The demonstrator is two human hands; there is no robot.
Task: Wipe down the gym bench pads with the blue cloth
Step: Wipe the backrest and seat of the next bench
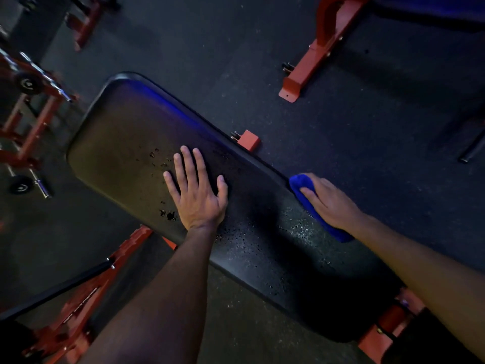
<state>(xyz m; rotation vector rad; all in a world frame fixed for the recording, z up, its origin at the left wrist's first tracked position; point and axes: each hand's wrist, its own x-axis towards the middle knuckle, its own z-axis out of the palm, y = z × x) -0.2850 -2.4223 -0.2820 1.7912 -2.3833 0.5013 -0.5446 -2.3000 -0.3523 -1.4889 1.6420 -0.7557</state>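
Observation:
A long black bench pad (126, 143) runs diagonally from upper left to lower right, speckled with wet droplets around its middle. My left hand (196, 190) lies flat on the pad with fingers straight and spread. My right hand (328, 203) presses the folded blue cloth (315, 214) against the pad's far right edge, thumb on top of the cloth and fingers wrapped over the edge side. Part of the cloth is hidden under my palm.
Red steel frame legs (86, 306) of this bench show below the pad. Another red bench frame (309, 64) stands at the upper right on dark rubber flooring (367, 140). A red rack with barbells (31, 82) stands at the left.

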